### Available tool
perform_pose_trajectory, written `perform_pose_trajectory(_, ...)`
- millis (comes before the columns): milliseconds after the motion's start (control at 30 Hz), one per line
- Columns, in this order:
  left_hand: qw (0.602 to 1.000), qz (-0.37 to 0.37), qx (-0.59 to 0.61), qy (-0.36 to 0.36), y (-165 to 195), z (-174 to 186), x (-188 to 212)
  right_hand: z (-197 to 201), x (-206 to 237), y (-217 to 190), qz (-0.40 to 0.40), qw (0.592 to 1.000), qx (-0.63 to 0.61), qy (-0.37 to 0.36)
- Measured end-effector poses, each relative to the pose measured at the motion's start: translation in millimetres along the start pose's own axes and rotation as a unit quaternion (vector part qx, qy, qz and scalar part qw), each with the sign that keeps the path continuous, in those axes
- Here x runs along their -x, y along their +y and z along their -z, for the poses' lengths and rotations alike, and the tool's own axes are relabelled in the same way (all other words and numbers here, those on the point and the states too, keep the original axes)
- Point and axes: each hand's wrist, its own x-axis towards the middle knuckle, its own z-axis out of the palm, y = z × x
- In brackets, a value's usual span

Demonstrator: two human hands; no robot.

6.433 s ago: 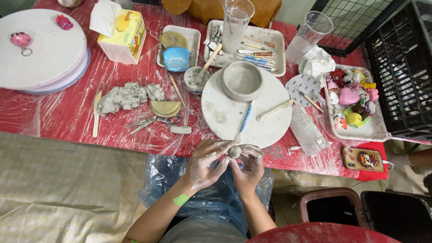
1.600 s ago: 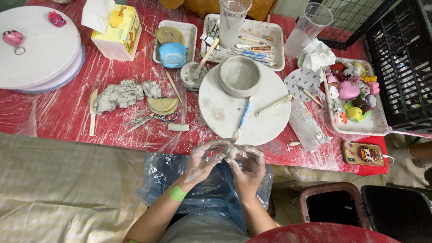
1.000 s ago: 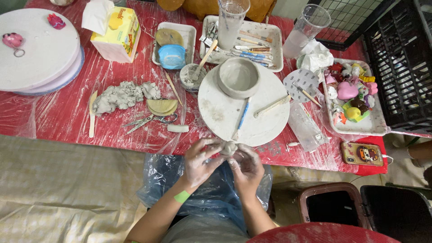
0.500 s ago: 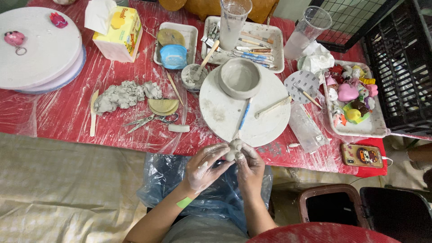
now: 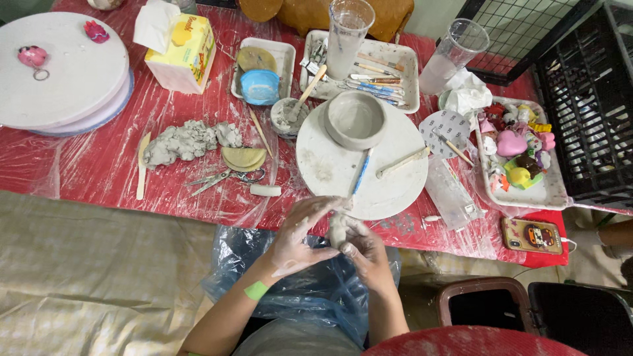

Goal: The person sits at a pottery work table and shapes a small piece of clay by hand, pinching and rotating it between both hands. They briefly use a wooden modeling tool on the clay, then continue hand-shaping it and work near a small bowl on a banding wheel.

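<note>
Both hands meet at the near edge of the red table [image 5: 99, 165], pinching 1 small lump of clay [image 5: 338, 229] between them. Left hand [image 5: 300, 238] cups and grips it from the left, fingers curled over the top; right hand [image 5: 367, 254] grips it from the right. Going left to right on the table: a stack of white boards [image 5: 66, 86] far left, a pile of grey clay [image 5: 188, 140], scissors [image 5: 221, 178], a round board [image 5: 330, 171] bearing a clay bowl [image 5: 355, 120], then a tray of small coloured figures [image 5: 527, 191].
</note>
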Motion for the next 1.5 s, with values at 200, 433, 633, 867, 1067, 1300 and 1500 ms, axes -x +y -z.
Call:
perform_pose_trajectory(200, 0.999, 0.038, -0.032, 0.011, 7, 2, 2, -1, -3, -1, -0.002, 0.999, -0.033, -0.036)
perform_pose_trajectory(433, 0.993, -0.011, -0.099, 0.063, 10, -12, -1, -5, -13, 0, -0.062, 0.995, -0.074, 0.015)
perform_pose_trajectory(633, 0.981, 0.105, 0.152, 0.065, 13, -14, -1, 3, -12, 11, -0.105, 0.975, -0.193, 0.011)
perform_pose_trajectory(867, 0.931, 0.188, 0.309, 0.056, 6, -20, 3, -3, -17, -1, -0.111, 0.979, -0.170, -0.029)
perform_pose_trajectory(1067, 0.891, 0.216, 0.399, 0.018, 4, -19, 4, -9, -17, -3, -0.169, 0.945, -0.275, -0.054)
perform_pose_trajectory(1300, 0.883, 0.298, 0.358, 0.050, 11, -21, 4, -14, -17, -7, -0.112, 0.968, -0.219, -0.056)
perform_pose_trajectory(1500, 0.945, 0.200, 0.239, 0.098, 9, -21, 2, -24, -19, -7, -0.004, 0.994, -0.073, 0.077)
